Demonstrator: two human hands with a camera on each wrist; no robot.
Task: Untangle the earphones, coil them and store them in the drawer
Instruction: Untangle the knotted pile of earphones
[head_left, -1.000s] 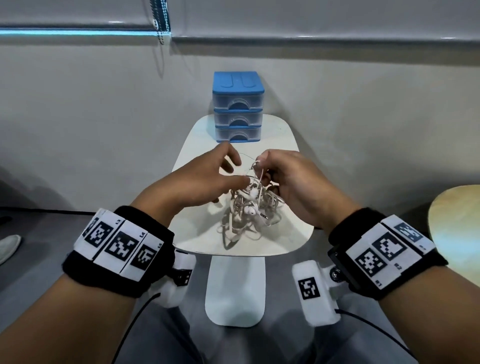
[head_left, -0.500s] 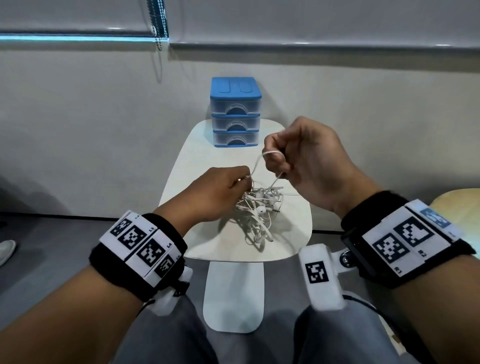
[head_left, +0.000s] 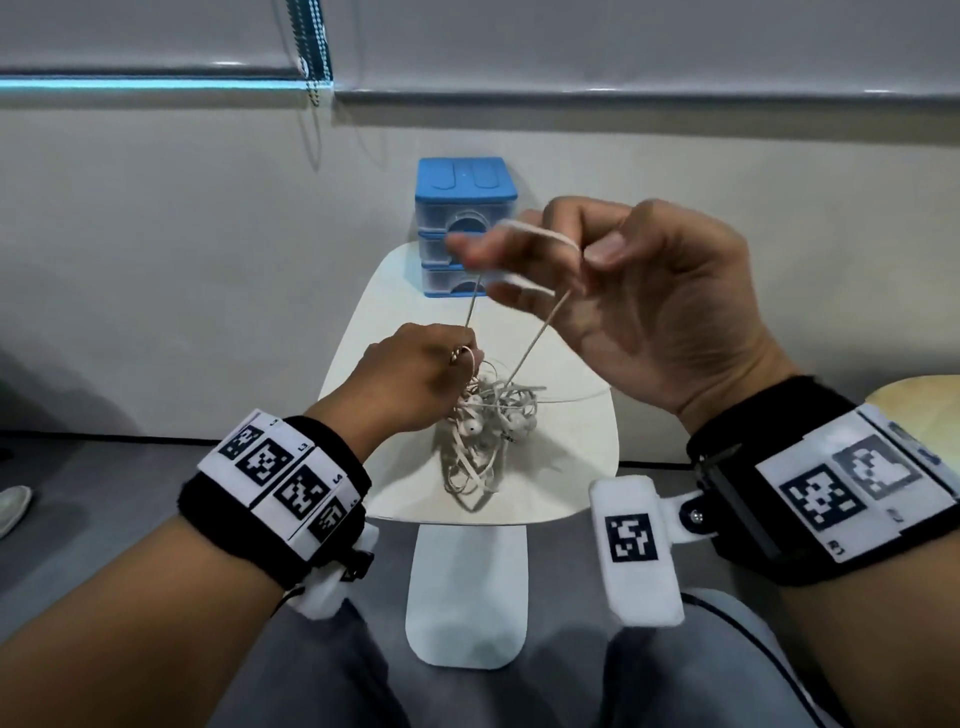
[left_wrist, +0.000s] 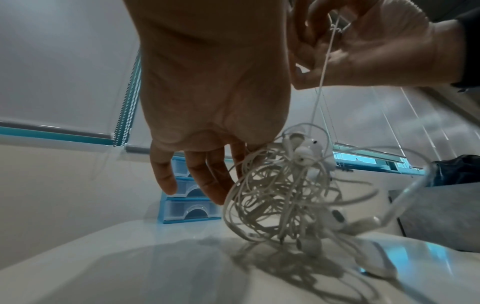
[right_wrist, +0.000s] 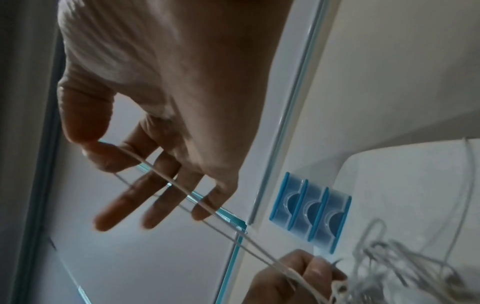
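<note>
A tangled bundle of white earphones (head_left: 488, 421) lies on the small white table (head_left: 571, 467), partly lifted. My left hand (head_left: 457, 364) sits low at the bundle's top left and pinches cord there; its other fingers (left_wrist: 205, 185) hang beside the tangle (left_wrist: 285, 195). My right hand (head_left: 545, 260) is raised above the table. It holds a loop of cord between thumb and forefinger (right_wrist: 103, 158), and two taut strands (right_wrist: 226, 222) run down to the left hand. The blue three-drawer unit (head_left: 462, 182) stands at the table's far end with all its drawers closed.
A wall with a roller blind and its bead chain (head_left: 314, 52) rises behind the table. Part of a round wooden table (head_left: 924, 400) shows at the right edge. A shoe (head_left: 13, 506) lies on the grey floor at the left. My knees are under the near table edge.
My right hand has risen up and away from the bundle, drawing a loop of cord taut. My left hand has stayed low, holding the tangle.
</note>
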